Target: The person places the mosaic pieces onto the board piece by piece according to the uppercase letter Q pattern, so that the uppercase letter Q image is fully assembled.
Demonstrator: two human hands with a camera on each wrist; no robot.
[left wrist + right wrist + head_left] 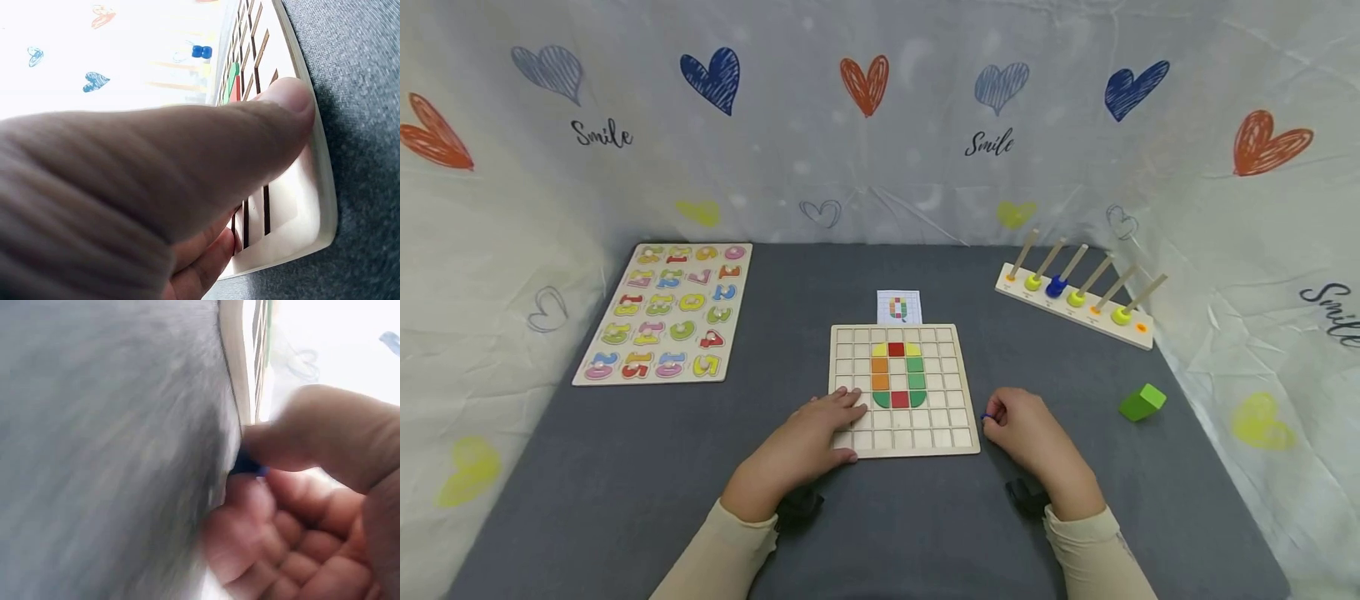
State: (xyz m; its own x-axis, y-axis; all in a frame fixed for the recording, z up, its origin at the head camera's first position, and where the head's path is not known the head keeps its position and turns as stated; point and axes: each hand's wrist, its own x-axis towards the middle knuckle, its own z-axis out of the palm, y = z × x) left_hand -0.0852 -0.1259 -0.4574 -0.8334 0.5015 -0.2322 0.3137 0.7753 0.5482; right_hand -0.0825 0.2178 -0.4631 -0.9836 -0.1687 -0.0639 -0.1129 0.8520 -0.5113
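A wooden grid board (942,437) lies in the middle of the table, with red, yellow, orange and green tiles (916,381) set in a ring on it. My left hand (805,437) rests on its left edge, fingers spread over the cells; in the left wrist view the thumb (290,100) lies across the near rim. Beside the board's right edge, my right hand (1028,427) pinches a small dark blue piece (245,464) between thumb and fingertips. The fingers hide most of that piece, so its shape is unclear. A pattern card (884,308) touches or nearly touches the board's far edge.
At the left lies a number puzzle board (700,292). A peg stand (1075,310) with coloured beads stands at the back right. Nearer on that side is a green block (1142,402). A curtain (925,183) printed with hearts hangs behind the table (625,467).
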